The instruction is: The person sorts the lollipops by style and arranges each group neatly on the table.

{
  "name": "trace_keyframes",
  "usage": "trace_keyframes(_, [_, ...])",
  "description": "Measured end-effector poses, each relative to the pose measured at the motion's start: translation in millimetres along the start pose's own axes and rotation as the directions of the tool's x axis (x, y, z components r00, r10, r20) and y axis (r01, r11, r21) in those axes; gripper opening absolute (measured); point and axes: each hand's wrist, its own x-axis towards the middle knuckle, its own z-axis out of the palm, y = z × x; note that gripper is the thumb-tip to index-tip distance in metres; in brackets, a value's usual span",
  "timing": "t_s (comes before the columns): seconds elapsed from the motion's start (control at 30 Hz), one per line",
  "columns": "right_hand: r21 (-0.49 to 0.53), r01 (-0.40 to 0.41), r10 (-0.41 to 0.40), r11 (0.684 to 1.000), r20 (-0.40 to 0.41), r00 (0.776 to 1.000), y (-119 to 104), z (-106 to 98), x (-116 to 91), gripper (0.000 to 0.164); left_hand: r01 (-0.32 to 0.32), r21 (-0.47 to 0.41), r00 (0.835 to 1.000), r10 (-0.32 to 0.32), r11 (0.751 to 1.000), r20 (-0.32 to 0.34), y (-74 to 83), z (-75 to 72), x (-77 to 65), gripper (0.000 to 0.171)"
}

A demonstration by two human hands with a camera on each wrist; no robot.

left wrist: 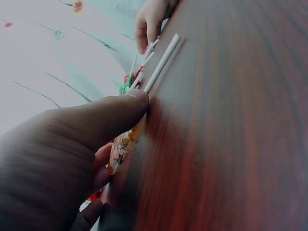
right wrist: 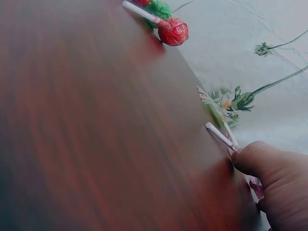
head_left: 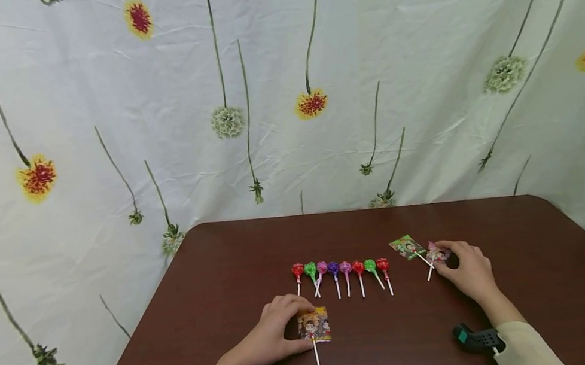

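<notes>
My left hand [head_left: 273, 336] holds a flat lollipop in a square yellow-edged wrapper [head_left: 320, 327] with cartoon figures, thumb and fingers at its sides. Its white stick [left wrist: 163, 62] points toward me, under the thumb tip in the left wrist view. Over to the right, my right hand [head_left: 469, 271] pinches a pink-wrapped lollipop [head_left: 436, 252], and my fingers hide part of its wrapper. Just left of it lies a flat lollipop in a green wrapper [head_left: 407, 246], its stick crossing the pink one's stick. In the right wrist view, my thumb [right wrist: 260, 159] is at the stick's upper end.
Between the hands, a row of round lollipops in red, green, pink and purple wrappers [head_left: 345, 267] lies on the dark brown table [head_left: 246, 248], sticks toward me. A black wrist strap [head_left: 478, 339] is by the right sleeve. A white flowered cloth [head_left: 278, 148] hangs behind the table.
</notes>
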Motion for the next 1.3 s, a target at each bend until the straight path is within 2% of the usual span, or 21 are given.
trace_keyframes(0.3, [0.048, -0.012, 0.013, 0.999, -0.007, 1.0, 0.0, -4.8, -1.2, 0.05, 0.034, -0.022, 0.999, -0.033, 0.999, 0.031, 1.7, -1.9, 0.0, 0.052])
trace_keyframes(0.43, [0.076, -0.013, 0.014, 0.997, -0.021, 1.0, 0.1, -7.5, 0.3, 0.049, 0.024, -0.016, 0.999, -0.024, 1.0, 0.021, 0.3, -0.6, -0.7, 0.051])
trace_keyframes(0.63, [0.1, -0.027, 0.034, 0.995, -0.076, 0.997, 2.1, -12.6, 1.6, 0.048, 0.016, -0.011, 1.0, -0.016, 1.0, 0.015, 0.5, -1.0, -0.9, 0.051])
trace_keyframes(0.73, [0.097, -0.02, 0.033, 0.995, -0.134, 0.99, 3.3, -15.4, 2.5, 0.048, 0.026, -0.015, 0.999, -0.026, 1.0, 0.022, 1.4, -1.5, -0.7, 0.051])
trace_keyframes(0.87, [0.106, 0.029, -0.003, 0.994, -0.238, 0.971, 3.7, -19.3, 4.7, 0.045, 0.024, -0.005, 1.0, -0.024, 1.0, 0.02, 1.9, -1.4, 0.0, 0.051])
trace_keyframes(0.97, [0.11, 0.078, -0.044, 0.991, -0.283, 0.958, 2.0, -21.0, 6.4, 0.044, 0.013, 0.003, 1.0, -0.013, 1.0, 0.011, 1.5, -1.2, 1.0, 0.051])
trace_keyframes(1.17, [0.136, 0.155, -0.118, 0.978, -0.247, 0.962, -10.7, -19.6, 9.5, 0.045, 0.013, 0.01, 1.0, -0.013, 1.0, 0.005, -0.2, -0.5, 0.9, 0.051])
trace_keyframes(1.3, [0.188, 0.212, -0.169, 0.959, -0.22, 0.961, -24.4, -18.0, 10.6, 0.044, 0.027, 0.004, 1.0, -0.027, 1.0, 0.013, 0.3, 0.0, 0.1, 0.05])
